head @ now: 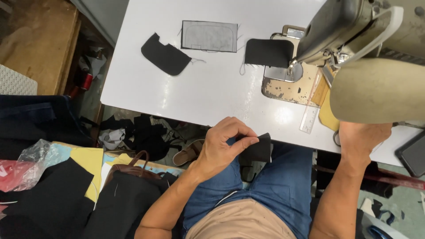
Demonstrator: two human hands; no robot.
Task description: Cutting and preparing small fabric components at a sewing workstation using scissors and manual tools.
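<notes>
Black fabric piece (258, 148), small and roughly square, is pinched at its left edge between the thumb and fingers of the left hand (223, 148), just off the near edge of the white table (199, 88) and above the person's lap. It hangs flat with its free edge pointing right; its slightly longer side runs left to right, along the table edge. The right hand (364, 141) sits at the table's near right edge, under the body of the sewing machine (354, 40); whether its fingers clasp anything cannot be told. Farther away on the table lie a curved black piece (164, 55) at left, a grey rectangular piece (209, 36) with a stitched outline beside it, and another black piece (268, 52) at the needle plate. A clear ruler (310, 116) lies near the right hand.
</notes>
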